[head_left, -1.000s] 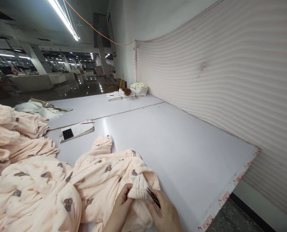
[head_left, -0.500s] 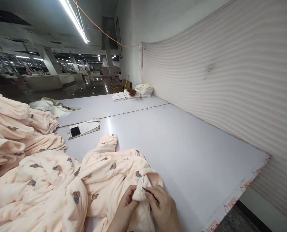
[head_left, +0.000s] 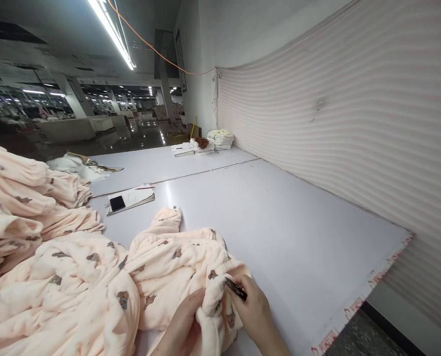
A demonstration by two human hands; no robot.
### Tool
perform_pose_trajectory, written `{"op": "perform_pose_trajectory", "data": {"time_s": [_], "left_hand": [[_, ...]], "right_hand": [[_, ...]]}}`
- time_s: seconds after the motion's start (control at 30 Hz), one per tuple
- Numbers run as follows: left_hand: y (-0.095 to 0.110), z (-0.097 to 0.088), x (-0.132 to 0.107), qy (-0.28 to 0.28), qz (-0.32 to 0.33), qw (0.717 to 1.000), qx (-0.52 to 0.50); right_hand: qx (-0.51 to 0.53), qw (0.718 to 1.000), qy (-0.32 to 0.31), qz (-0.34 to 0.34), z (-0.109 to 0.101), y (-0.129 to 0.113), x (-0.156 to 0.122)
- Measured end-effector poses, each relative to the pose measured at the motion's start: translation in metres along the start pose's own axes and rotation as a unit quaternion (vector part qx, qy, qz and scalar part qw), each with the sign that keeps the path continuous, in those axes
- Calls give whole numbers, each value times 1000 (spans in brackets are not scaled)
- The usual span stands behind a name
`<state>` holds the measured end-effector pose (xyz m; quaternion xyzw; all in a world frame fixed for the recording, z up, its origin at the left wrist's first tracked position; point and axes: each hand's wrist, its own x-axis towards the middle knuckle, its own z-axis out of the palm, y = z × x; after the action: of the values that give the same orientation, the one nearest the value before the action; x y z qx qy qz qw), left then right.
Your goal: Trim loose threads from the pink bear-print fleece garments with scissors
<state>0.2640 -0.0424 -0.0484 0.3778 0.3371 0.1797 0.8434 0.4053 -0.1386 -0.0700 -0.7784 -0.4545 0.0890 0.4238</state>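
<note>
A peach fleece garment (head_left: 161,267) printed with small bears lies bunched on the white table (head_left: 279,222) at the lower middle. My left hand (head_left: 185,321) is closed on a fold of its edge from below. My right hand (head_left: 253,309) is closed on a small dark cutting tool (head_left: 235,289), whose tip touches the same fold. Both hands sit close together at the garment's right end.
A heap of the same peach garments (head_left: 23,198) lies at the left. A notebook with a phone (head_left: 117,202) on it rests behind the garment. Stacks of folded cloth (head_left: 220,139) stand far back. A striped fabric wall (head_left: 335,123) runs along the right; the table edge (head_left: 368,291) is near.
My left hand has gathered more of the fold and lifted it. The right hand's tool has shifted slightly up along the fabric edge. The camera view shifted a little.
</note>
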Motion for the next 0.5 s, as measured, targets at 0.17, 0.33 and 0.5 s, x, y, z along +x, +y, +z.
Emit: {"op": "perform_pose_trajectory", "data": {"time_s": [0.17,0.33,0.5], "left_hand": [[-4,-2,-3,-36,-16,994,-103],[-1,6,-7,-24,0,995,-95],[2,14,-10,-17,10,998,-65]], "right_hand": [[21,997,-62,-50,-9,-14,-17],[-7,998,-46,-37,-6,-22,-18],[-19,998,-62,-19,-8,-26,-18]]}}
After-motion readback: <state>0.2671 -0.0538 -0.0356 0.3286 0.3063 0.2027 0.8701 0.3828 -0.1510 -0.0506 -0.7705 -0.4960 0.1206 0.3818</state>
